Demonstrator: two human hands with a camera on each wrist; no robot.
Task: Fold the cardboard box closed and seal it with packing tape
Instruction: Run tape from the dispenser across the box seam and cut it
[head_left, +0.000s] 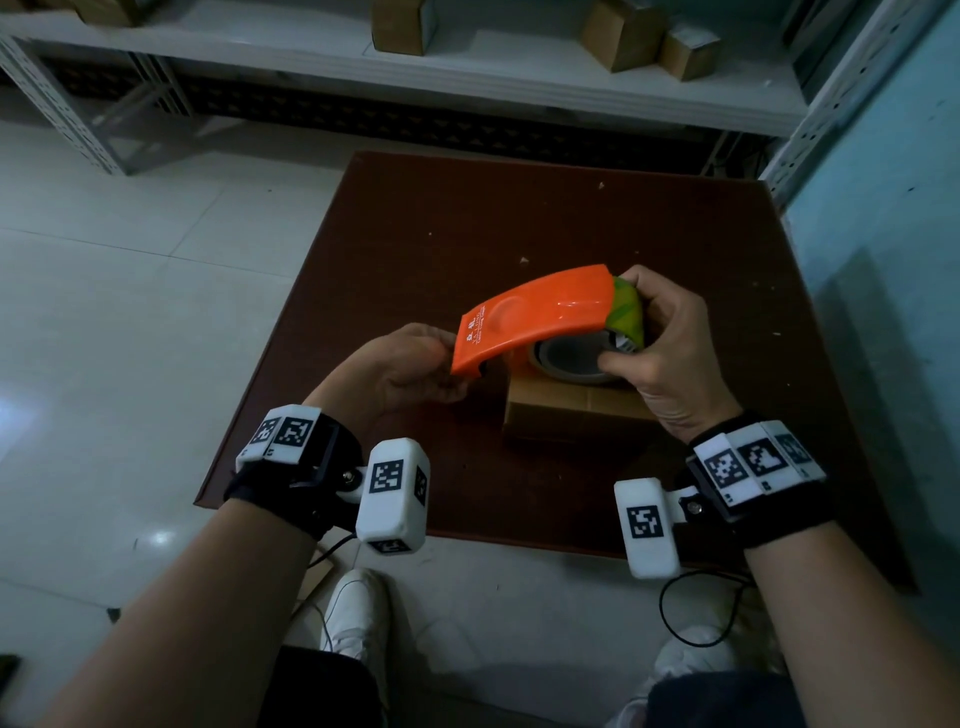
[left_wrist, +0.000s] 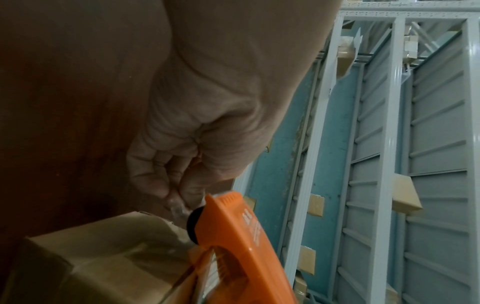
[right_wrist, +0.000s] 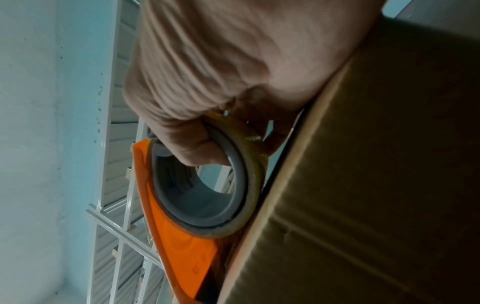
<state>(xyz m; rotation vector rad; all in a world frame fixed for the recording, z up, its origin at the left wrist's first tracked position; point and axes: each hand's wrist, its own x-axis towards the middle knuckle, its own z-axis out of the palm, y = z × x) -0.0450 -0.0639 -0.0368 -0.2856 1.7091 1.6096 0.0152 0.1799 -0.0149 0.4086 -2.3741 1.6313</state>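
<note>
On the dark mat (head_left: 426, 218) sat the cardboard box (head_left: 566, 410), flaps closed; your right hand (head_left: 660, 348) gripped the tape dispenser (head_left: 540, 312) above it, while your left hand (head_left: 405, 364) apparently pinched its tape end, ready to pull.

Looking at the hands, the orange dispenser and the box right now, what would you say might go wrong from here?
1. The left hand pinches the clear tape end beside the cutter end of the orange tape dispenser; its fingers sit close to that edge and might get nicked.
2. That loose tape looks crumpled in the left wrist view, so it may stick to itself or go down wrinkled.
3. The right hand holds only the dispenser, so the cardboard box is unheld and may slide on the brown board.
</note>
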